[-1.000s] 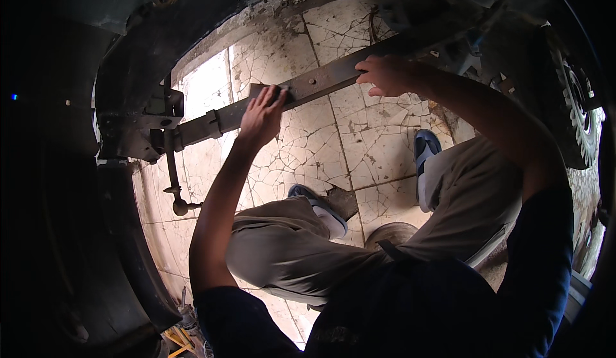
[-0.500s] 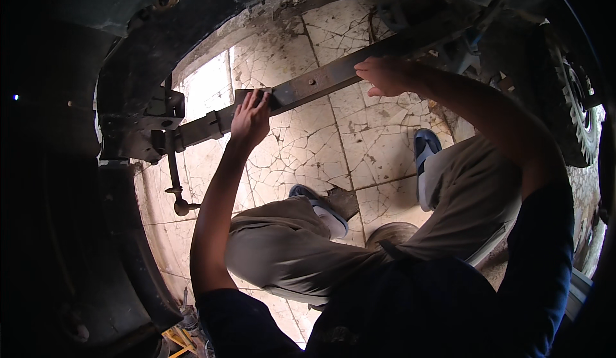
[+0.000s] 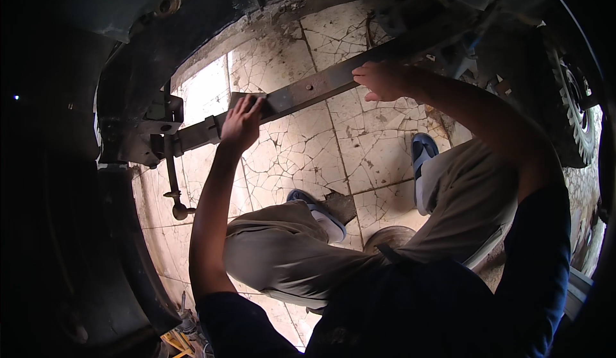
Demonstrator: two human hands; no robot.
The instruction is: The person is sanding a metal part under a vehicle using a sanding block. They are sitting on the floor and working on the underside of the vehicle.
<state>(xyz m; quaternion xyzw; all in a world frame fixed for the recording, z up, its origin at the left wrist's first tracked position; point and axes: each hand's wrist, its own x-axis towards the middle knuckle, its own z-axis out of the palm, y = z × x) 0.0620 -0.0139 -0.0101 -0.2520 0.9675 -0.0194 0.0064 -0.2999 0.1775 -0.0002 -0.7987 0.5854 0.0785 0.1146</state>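
Note:
A long dark metal bar [image 3: 301,93] crosses in front of me, rising from left to right, with a bolt head [image 3: 309,87] on its face. My left hand [image 3: 241,126] rests on the bar's left part, fingers stretched over a dark flat rectangular piece [image 3: 273,106] lying against it. Whether that piece is fixed is unclear. At the bar's right part, my right hand [image 3: 385,81] has its fingertips at the bar's edge, fingers extended and slightly bent. I see nothing held in it. The undersides of both hands are hidden.
Dark vehicle body parts [image 3: 128,82] surround the opening. A rod with a ball joint [image 3: 179,210] hangs below the bar's left end. A toothed wheel [image 3: 579,111] stands at right. Cracked floor tiles [image 3: 295,146] lie beneath, with my slippered feet [image 3: 423,153] on them.
My left hand has slid a little left and nearer to me along the bar. My right hand stays at about the same place on the bar. The view has shifted slightly.

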